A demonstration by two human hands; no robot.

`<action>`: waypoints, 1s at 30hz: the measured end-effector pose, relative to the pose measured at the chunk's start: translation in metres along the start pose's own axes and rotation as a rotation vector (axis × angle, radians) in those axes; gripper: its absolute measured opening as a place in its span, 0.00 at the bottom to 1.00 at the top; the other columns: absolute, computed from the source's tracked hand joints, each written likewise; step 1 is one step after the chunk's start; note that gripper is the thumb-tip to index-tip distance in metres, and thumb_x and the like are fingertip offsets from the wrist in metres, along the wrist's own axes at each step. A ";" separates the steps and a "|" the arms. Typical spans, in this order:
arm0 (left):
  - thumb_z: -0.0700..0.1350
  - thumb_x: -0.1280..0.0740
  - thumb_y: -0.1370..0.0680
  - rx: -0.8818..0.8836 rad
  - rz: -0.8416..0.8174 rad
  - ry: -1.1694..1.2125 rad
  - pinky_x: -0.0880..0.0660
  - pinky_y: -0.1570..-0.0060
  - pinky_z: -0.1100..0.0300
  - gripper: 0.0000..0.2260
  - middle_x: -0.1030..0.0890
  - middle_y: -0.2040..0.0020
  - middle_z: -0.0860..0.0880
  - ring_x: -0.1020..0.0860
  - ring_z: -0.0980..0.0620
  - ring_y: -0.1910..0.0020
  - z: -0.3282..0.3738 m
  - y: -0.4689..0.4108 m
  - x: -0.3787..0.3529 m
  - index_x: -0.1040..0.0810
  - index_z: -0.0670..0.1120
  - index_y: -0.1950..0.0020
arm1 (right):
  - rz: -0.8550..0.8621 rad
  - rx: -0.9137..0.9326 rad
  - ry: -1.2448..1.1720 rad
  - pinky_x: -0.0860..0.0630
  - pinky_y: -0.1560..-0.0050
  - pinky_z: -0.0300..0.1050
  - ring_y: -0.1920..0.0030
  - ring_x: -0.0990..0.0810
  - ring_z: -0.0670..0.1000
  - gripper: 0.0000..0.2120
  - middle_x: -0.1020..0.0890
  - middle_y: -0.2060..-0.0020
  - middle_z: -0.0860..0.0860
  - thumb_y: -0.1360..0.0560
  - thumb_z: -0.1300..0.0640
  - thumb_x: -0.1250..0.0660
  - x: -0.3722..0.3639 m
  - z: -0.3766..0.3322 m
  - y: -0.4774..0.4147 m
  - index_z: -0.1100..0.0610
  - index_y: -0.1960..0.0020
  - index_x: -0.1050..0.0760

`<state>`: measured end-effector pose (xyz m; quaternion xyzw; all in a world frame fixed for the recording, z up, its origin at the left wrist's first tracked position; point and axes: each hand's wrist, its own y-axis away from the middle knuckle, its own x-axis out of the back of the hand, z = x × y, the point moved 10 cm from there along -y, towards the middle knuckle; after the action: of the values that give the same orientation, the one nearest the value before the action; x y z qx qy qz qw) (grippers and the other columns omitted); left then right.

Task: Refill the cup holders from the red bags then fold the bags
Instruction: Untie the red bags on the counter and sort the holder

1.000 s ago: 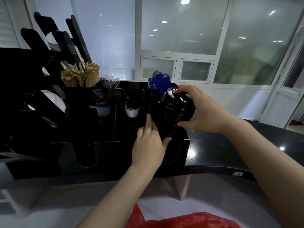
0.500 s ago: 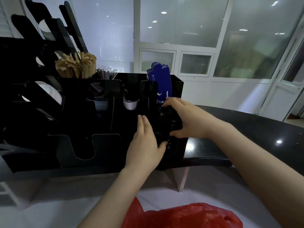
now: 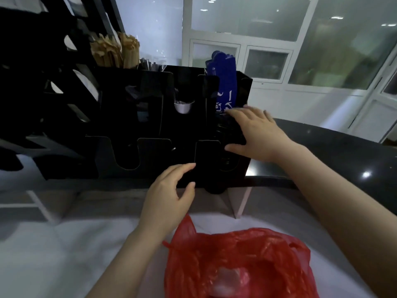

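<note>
A black holder (image 3: 150, 151) with several slotted compartments stands on the counter edge. In its rightmost slot sits a stack of black lids (image 3: 224, 131), dark and hard to make out. My right hand (image 3: 260, 134) lies over that stack with fingers spread and fairly straight, the thumb low on the slot's front. My left hand (image 3: 167, 196) hovers just below the holder's front panel, fingers loosely curled and holding nothing. An open red bag (image 3: 236, 261) lies on the white surface in front of me, with something pale inside it.
Blue cards (image 3: 225, 82) stick up behind the lid slot. Wooden stirrers (image 3: 116, 50) and a small silver cup (image 3: 183, 106) sit in other compartments. A glossy black counter (image 3: 322, 151) runs right. Tall black racks fill the left.
My right hand lowered the lid stack into the right slot and has spread its fingers over it. My left hand dropped back from the holder's front toward me.
</note>
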<state>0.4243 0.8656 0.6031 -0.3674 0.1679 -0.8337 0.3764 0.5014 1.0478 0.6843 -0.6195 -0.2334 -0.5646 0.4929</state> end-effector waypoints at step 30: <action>0.45 0.36 0.23 0.283 -0.208 -0.360 0.43 0.40 0.68 0.21 0.30 0.29 0.52 0.33 0.52 0.31 -0.111 0.094 0.026 0.31 0.50 0.29 | -0.657 -0.192 -0.003 0.57 0.25 0.56 0.23 0.61 0.58 0.36 0.56 0.22 0.55 0.21 0.50 0.41 -0.356 -0.042 0.047 0.56 0.22 0.58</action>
<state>0.3785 0.7849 0.4888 -0.4692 -0.0589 -0.8043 0.3600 0.4308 1.0870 0.3318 -0.5555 -0.3670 -0.7118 0.2238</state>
